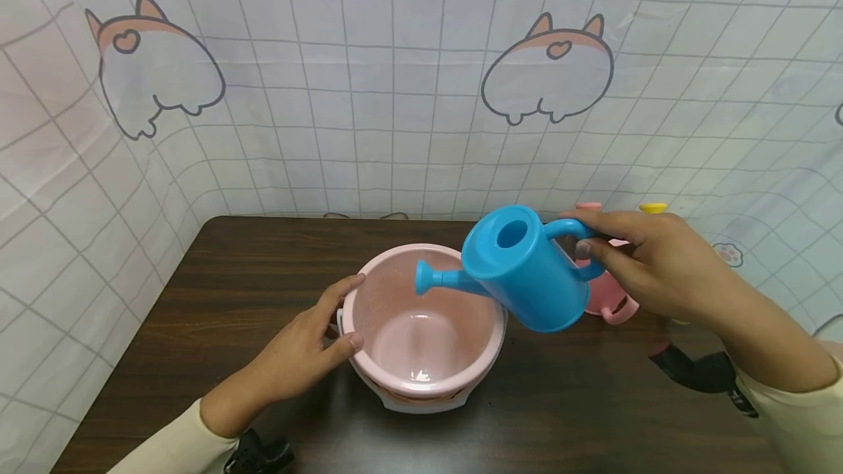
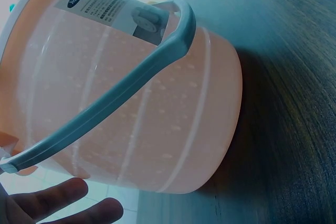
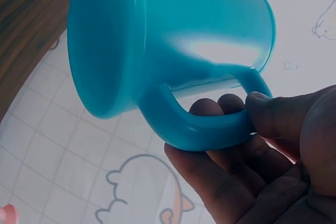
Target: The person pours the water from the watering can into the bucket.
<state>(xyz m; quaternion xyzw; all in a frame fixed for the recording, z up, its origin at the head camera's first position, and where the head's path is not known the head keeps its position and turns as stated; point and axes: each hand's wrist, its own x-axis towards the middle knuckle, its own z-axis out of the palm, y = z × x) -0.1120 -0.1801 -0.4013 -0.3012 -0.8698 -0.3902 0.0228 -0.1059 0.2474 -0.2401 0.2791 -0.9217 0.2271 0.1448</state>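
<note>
Pinching the handle (image 3: 197, 132) of a blue watering can (image 1: 536, 284), the right hand (image 1: 652, 262) holds it tilted, its spout (image 1: 454, 281) over a pink bucket (image 1: 421, 389). The left hand (image 1: 306, 350), thumb and fingers spread, touches the bucket's rim. A label (image 2: 100, 11) on its side bears a dark oval logo, lettering too blurred to read surely, small print and a picture. The bucket stands on a dark table (image 1: 263, 276).

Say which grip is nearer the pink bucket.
Left. The left grip touches the left rim of the pink bucket; the right grip is apart, off to its right, holding the blue watering can.
</note>
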